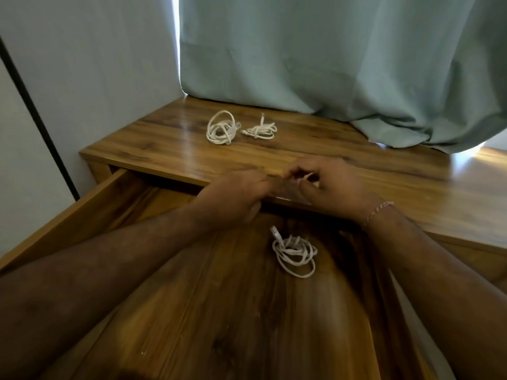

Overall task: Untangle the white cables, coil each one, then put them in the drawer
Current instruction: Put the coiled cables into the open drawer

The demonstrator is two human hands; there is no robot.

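A coiled white cable (295, 253) lies on the floor of the open wooden drawer (90, 209). Two more white coils rest on the desk top: a rounder one (220, 128) and a flatter one (259, 130) just right of it. My left hand (233, 197) and my right hand (333, 185) meet over the desk's front edge, fingertips pinched together. A bit of white cable (311, 178) shows between my right fingers; most of it is hidden and blurred.
A green curtain (329, 56) hangs over the back of the desk top (411, 193) and drapes on its right part. A pale wall (96, 64) stands at the left. A pink bracelet (377, 211) circles my right wrist.
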